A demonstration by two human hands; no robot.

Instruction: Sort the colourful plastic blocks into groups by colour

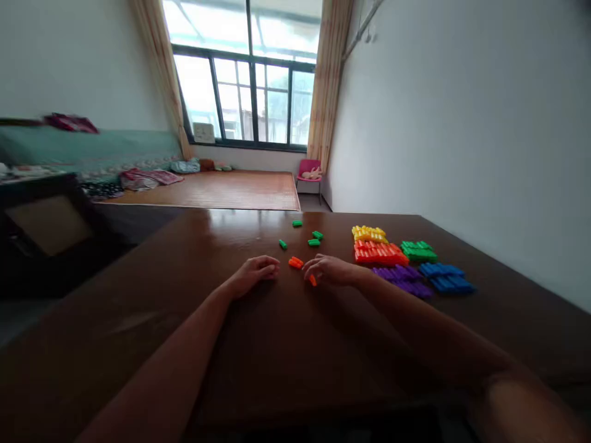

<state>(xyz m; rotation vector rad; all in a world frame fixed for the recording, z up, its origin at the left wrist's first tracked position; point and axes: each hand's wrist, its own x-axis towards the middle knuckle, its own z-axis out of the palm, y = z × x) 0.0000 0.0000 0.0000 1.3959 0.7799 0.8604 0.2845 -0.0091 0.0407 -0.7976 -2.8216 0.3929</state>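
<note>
My right hand [325, 269] is on the dark table, its fingertips closed around a small orange plastic piece [313, 280]. Just beyond the fingers lie a couple of other orange pieces [296, 263], side by side between the two hands. My left hand [258, 271] rests on the tabletop to their left. Its fingers are curled together, and whatever may be inside them is hidden. Farther back, small green pieces are scattered: a single one [282, 244], a pair [314, 242], another group [317, 235] and one more group [297, 223].
On the right of the brown table [258, 357], plastic pieces lie in rows by colour: yellow [369, 234], red-orange [381, 252], green [418, 251], purple [402, 280] and blue [447, 278]. A white wall [462, 123] runs along the right. Beyond stand a bed platform [240, 187] and a pink chair [308, 167].
</note>
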